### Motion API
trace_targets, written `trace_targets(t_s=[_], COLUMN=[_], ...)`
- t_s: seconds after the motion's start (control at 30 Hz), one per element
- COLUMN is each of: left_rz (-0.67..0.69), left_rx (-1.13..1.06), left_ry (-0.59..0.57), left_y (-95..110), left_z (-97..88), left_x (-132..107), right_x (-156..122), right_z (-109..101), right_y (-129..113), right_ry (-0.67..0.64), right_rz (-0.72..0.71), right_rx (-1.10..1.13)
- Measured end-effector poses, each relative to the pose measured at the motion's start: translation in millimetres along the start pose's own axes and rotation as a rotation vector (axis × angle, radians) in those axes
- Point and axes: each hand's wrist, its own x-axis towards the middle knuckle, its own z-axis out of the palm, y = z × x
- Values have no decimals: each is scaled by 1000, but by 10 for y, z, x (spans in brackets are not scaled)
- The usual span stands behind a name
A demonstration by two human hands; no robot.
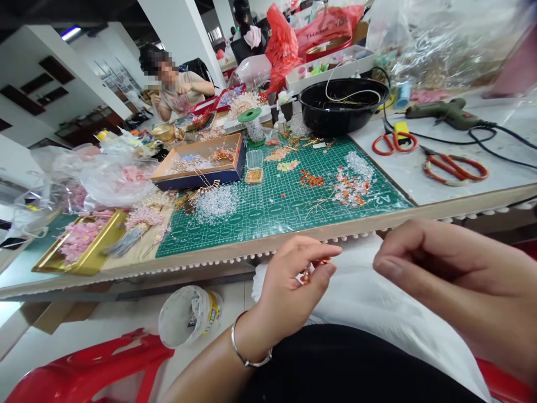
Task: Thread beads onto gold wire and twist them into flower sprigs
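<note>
My left hand, a silver bangle on its wrist, is over my lap just in front of the table edge. Its curled fingers and thumb hold a small orange beaded piece, mostly hidden in the grip. To the right, my right hand is raised with thumb and forefinger pinched together. Whatever may be between those fingertips is too small to make out. Beyond both hands, on the green cutting mat, lie orange beads, a cluster of clear and orange beaded stems and a heap of clear beads.
Orange-handled scissors, a glue gun and a black basin stand at the right and back. A shallow box and gold tray are leftward. Below are a white bucket and red stool. A co-worker sits across.
</note>
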Motion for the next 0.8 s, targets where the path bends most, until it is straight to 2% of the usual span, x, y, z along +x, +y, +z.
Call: trace_targets(t_s=[0.07, 0.17, 0.3, 0.4, 0.5, 0.8], left_rz=[-68, -248, -396, -419, -411, -355], left_rx=[-95, -348, -598, -649, -642, -568], left_ry=[17, 48, 62, 64, 48, 30], left_y=[24, 35, 54, 78, 85, 44], left_z=[16, 52, 77, 66, 45, 16], left_x=[-19, -38, -34, -40, -62, -123], right_x=[-25, -34, -11, 1, -3, -11], right_z=[63, 127, 170, 187, 197, 231], right_y=[22, 27, -18, -68, -92, -82], right_ry=[-51, -91, -85, -48, -55, -84], right_rz=[-35, -80, -237, -314, -322, -216], right_rx=[-80, -184, -215, -251, -271, -266])
